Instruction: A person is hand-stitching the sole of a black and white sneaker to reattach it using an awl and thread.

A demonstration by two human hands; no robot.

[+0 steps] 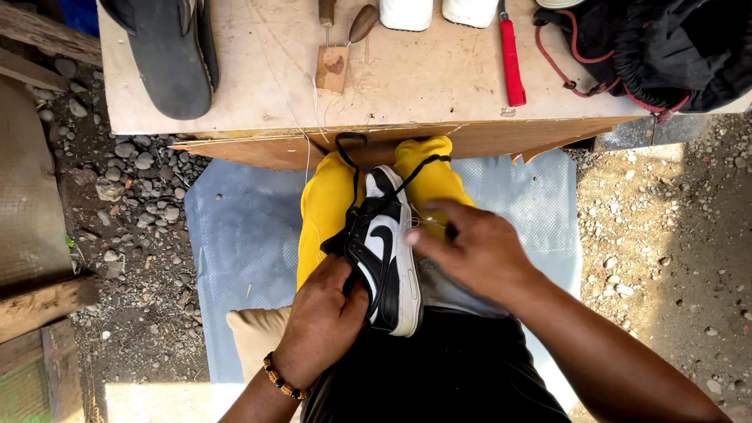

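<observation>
Black-and-white sneaker (384,251) lies on its side between knees in yellow trousers (325,211), just below the wooden surface (423,78). Left hand (321,321): grip closed on the sneaker's heel end. Right hand (478,251): fingers pinched at the sole edge, holding thin thread (427,223).

Sunlit gravel ground (674,235), grey mat (235,235), wooden workbench (423,78).

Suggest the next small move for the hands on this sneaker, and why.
Probably draw the thread taut: the right hand pinches something fine at the sole edge of the sneaker, which the left hand steadies between the knees.
</observation>
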